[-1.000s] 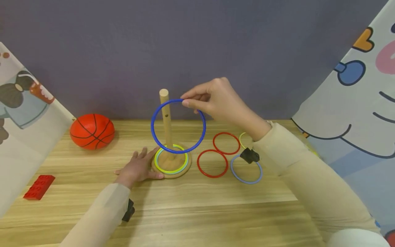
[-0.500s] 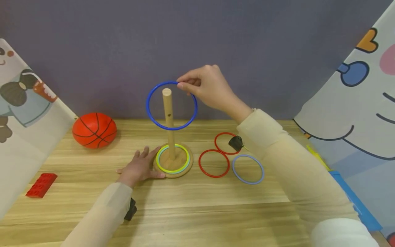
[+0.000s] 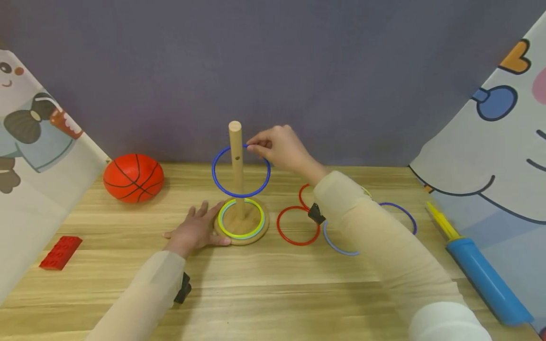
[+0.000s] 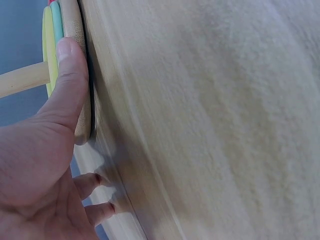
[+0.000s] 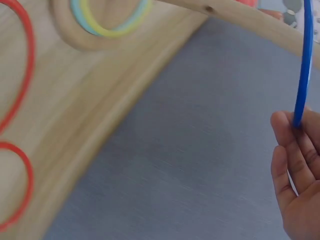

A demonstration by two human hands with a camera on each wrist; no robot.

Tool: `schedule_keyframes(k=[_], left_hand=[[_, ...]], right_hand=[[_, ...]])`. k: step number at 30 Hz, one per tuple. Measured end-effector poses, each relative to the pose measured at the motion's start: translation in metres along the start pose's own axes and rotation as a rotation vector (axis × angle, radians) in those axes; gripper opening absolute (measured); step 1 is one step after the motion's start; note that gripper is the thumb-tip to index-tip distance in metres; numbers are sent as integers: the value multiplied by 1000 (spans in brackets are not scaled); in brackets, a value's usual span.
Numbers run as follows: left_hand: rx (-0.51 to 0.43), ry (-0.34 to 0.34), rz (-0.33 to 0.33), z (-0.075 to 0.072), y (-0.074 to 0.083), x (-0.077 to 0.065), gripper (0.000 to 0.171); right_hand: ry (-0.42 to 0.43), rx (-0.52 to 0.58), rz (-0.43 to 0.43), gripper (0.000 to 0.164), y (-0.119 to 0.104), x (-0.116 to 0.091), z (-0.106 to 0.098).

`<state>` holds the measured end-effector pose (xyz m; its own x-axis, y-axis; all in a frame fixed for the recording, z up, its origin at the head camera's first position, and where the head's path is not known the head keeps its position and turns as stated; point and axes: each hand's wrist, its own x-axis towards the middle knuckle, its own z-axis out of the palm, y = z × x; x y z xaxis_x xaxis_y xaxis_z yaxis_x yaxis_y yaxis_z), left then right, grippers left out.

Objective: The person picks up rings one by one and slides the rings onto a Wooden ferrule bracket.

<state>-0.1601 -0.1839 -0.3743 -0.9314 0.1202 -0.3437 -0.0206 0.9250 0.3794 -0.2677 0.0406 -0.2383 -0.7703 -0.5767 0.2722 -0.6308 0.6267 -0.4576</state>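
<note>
Pale wood-grained table (image 3: 277, 300) being occupied by wooden stand (image 3: 238, 183): upright cylindrical peg (image 3: 237, 166) on round base (image 3: 232, 221). Base being touched at left rim by left hand (image 3: 194, 229), grip released, fingers (image 3: 212, 211) spread. In grip of right hand (image 3: 283, 149), thin dark-blue ring (image 3: 241, 195) being pinched at far edge, being held around peg, above base. Slim yellow ring (image 4: 48, 30), stacked over turquoise ring (image 4: 57, 21), being borne by base, around peg.
</note>
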Motion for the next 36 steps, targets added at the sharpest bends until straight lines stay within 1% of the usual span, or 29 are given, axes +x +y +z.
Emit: schedule_keyframes(k=[6, 11, 16, 20, 24, 26, 31, 36], left_hand=[[-1, -13, -21, 0, 0, 0, 116], [-2, -14, -15, -1, 1, -1, 115], [10, -24, -17, -1, 1, 0, 115], [8, -19, -25, 0, 1, 0, 117], [-2, -13, -38, 1, 2, 0, 118], [-11, -13, -39, 1, 2, 0, 118], [-24, -14, -25, 0, 3, -2, 115], [-13, -8, -23, 0, 2, -1, 115]], right_hand=[[-55, 31, 6, 21, 15, -8, 33], [-97, 67, 26, 19, 24, -16, 58], [-118, 106, 49, 19, 32, -24, 80], [-125, 93, 61, 18, 37, -29, 94], [-90, 57, 28, 16, 42, -31, 105], [-76, 52, 26, 15, 44, -32, 108], [-61, 52, 42, 13, 49, -35, 116], [-55, 47, 52, 15, 53, -39, 121]])
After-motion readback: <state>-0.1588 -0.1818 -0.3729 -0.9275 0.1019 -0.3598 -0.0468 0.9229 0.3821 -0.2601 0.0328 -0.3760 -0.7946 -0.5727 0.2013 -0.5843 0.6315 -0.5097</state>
